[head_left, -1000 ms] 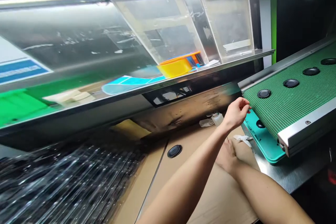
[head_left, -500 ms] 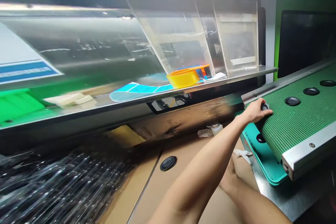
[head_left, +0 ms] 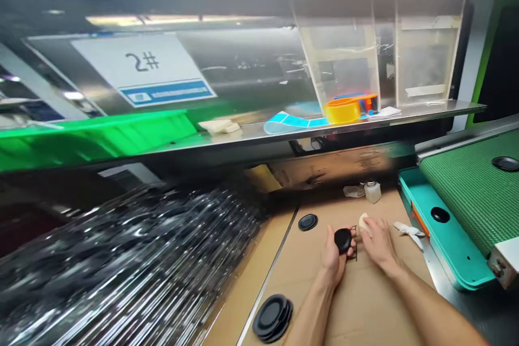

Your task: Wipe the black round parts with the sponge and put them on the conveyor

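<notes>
My left hand [head_left: 333, 254] is closed around a black round disc [head_left: 343, 240], holding it face up above the brown cardboard sheet [head_left: 357, 303]. Just to its right, my right hand [head_left: 378, 240] pinches a small cream-coloured pad or wad of cloth [head_left: 364, 223], close to the disc but apart from it. A thin black bracket-like outline [head_left: 355, 243] shows between the hands; I cannot tell what it is. Another black disc [head_left: 307, 221] lies farther back on the cardboard. Nearer me is a small stack of black discs [head_left: 272, 318].
At right, a green conveyor belt [head_left: 466, 173] carries a disc, with a teal tray [head_left: 466, 275] under its end. A small bottle [head_left: 372, 192] and a white cloth [head_left: 409, 231] lie near. Clear plastic trays [head_left: 170, 270] fill the left. Overhead runs a metal shelf [head_left: 251, 143] with tape rolls [head_left: 343, 111].
My left hand has come from the conveyor's end back over the cardboard, bringing a black disc. My right hand, hidden behind the left arm before, now shows. The view has swung left.
</notes>
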`<action>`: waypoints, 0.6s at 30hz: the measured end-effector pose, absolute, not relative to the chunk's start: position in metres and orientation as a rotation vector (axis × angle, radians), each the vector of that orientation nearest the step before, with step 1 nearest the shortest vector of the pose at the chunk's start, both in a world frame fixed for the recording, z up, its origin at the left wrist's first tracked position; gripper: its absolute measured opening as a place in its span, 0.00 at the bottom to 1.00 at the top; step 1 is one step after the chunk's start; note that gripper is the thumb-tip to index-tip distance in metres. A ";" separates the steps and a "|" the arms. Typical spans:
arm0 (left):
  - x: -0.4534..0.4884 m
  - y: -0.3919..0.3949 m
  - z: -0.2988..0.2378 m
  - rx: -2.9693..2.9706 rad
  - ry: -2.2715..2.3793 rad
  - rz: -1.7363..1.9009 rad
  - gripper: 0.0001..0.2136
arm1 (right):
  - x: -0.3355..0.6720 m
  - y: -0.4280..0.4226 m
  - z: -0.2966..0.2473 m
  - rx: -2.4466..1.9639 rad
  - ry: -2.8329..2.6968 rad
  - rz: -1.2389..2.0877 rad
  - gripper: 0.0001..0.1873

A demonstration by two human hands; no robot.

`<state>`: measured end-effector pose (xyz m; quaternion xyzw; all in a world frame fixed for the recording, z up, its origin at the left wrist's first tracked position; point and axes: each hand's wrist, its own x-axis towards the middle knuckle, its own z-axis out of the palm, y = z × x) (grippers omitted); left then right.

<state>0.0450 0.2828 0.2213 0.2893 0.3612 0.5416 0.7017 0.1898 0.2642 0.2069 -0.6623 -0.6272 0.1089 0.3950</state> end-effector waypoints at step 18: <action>0.058 0.285 0.226 0.388 0.348 0.965 0.12 | 0.169 0.249 0.226 -1.546 -1.430 0.409 0.25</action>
